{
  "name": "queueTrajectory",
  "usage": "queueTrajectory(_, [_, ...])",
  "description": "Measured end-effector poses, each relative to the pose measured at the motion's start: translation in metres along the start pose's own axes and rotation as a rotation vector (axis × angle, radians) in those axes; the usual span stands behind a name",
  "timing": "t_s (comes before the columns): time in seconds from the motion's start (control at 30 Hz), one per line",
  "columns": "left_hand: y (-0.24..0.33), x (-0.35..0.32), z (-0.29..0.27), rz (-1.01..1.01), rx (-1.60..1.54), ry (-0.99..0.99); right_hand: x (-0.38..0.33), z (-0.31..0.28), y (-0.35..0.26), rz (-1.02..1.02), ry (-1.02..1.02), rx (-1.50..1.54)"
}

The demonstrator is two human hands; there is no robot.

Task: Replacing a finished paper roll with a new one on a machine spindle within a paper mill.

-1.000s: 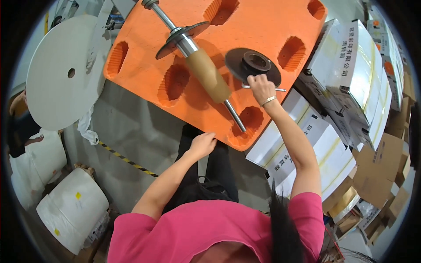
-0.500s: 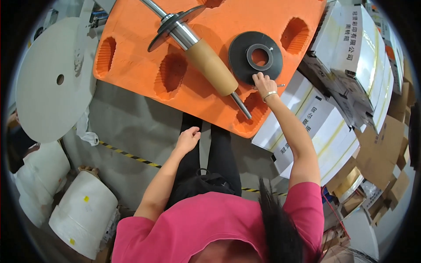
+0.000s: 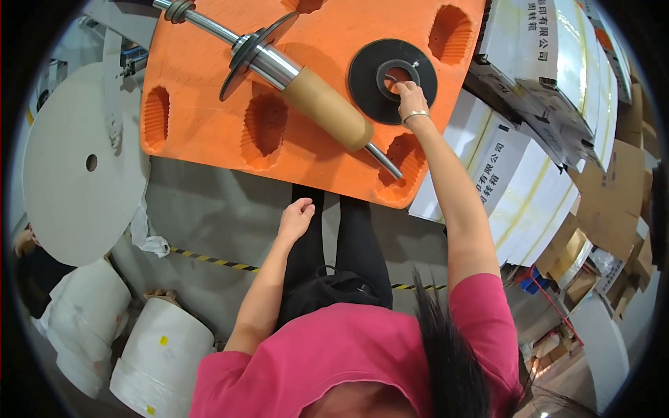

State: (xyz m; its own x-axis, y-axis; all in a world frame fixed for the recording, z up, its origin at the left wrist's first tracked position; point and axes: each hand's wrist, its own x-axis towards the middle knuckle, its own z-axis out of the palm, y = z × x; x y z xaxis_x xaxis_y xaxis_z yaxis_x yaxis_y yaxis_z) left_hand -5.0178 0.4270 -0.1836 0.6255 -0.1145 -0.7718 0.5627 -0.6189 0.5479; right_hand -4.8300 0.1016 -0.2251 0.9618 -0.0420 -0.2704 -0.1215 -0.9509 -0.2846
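On the orange plastic pallet (image 3: 202, 125) lies a black disc (image 3: 369, 70) with a raised ring (image 3: 382, 75) around its central hole. My right hand (image 3: 410, 101) reaches over the ring's near right side, fingers pinched on a thin metal rod, mostly hidden; a bright sliver shows beside the fingertips. To the left rests a steel shaft (image 3: 216, 28), slanting toward me, with a brown cardboard core (image 3: 327, 108) around it and another black disc (image 3: 268, 49) at the core's far side. My left hand (image 3: 296, 219) hangs before my legs, fingers loosely curled, holding nothing.
A large pale roll (image 3: 70, 181) stands on the left, with white wrapped rolls (image 3: 164, 355) below it. White cartons (image 3: 516, 188) are stacked right of the pallet, and brown cardboard (image 3: 606, 195) lies beyond. Yellow-black tape (image 3: 216, 261) crosses the grey floor.
My right hand has moved from the disc's near edge up to its ring. The thin rod no longer lies on the pallet. My left hand stays low; the view has shifted slightly.
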Motion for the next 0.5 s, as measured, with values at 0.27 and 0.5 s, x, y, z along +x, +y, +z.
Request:
queueTrajectory(0.27, [0.010, 0.020, -0.037, -0.239, -0.632, -0.082, -0.041, 0.002, -0.066, -0.058, 0.077, 0.512])
queueTrajectory(0.5, [0.130, 0.129, -0.062, 0.135, -0.659, 0.327, -0.132, 0.076, 0.022, 0.199, -0.590, 0.182])
